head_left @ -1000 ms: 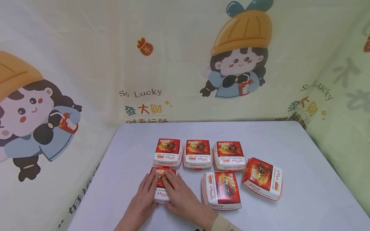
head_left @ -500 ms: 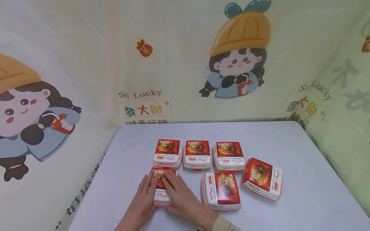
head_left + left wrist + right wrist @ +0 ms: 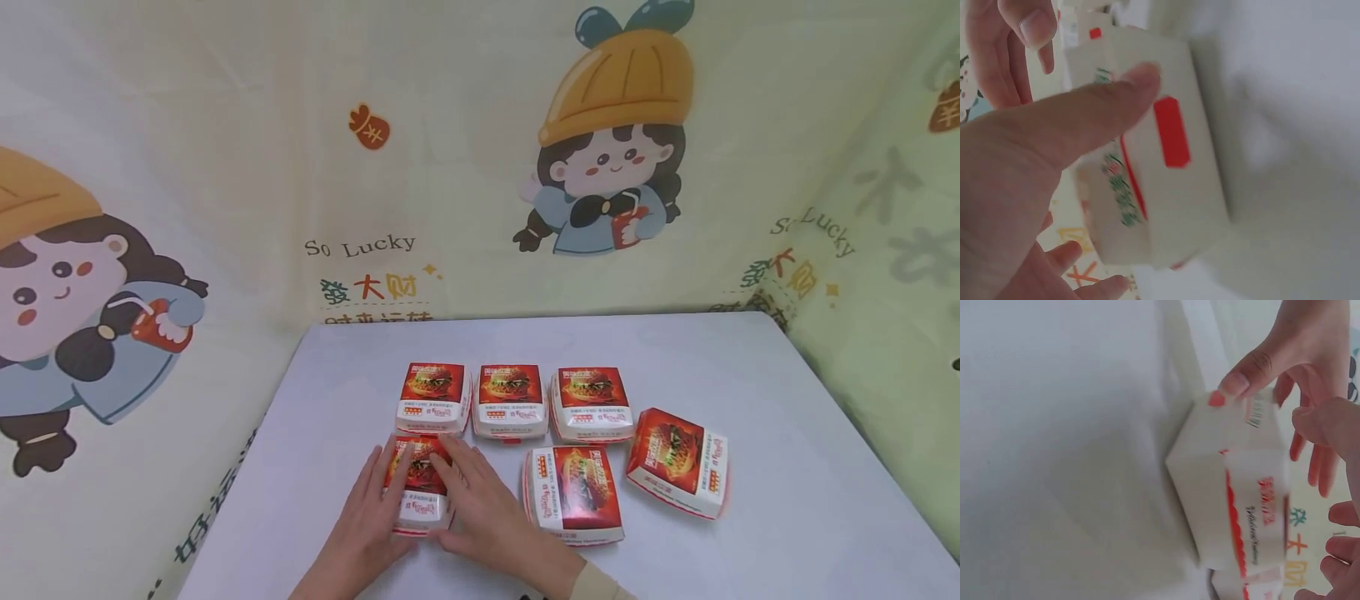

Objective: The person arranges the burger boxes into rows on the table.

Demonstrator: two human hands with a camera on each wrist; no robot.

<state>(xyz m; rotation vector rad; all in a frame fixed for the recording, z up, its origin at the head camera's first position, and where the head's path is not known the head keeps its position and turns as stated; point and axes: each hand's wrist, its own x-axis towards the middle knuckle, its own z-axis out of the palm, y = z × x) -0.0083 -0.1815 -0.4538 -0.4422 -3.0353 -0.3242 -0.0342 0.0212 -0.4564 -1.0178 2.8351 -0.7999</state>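
A red and white burger box [image 3: 424,504] with a burger printed on its lid lies at the near left of the table in the head view. At its left is my left hand [image 3: 366,510], fingers extended along the lid's edge. Its thumb [image 3: 1113,100] touches the box's near side by a red tab. My right hand [image 3: 483,510] stands over the box's right side with fingers spread. In the right wrist view, its thumb and fingers [image 3: 1340,547] appear apart from the box [image 3: 1244,487].
Behind stands a row of three like boxes: left [image 3: 433,400], middle [image 3: 510,402] and right [image 3: 592,404]. One turned box [image 3: 573,496] lies close to my right forearm, with another slanted box [image 3: 678,462] farther right. The white table [image 3: 795,533] meets a printed cloth backdrop [image 3: 465,167].
My right hand has shifted right and its fingers have spread, uncovering more of the lid. The left hand stays by the box. The head view has shifted slightly, while the other boxes keep their places.
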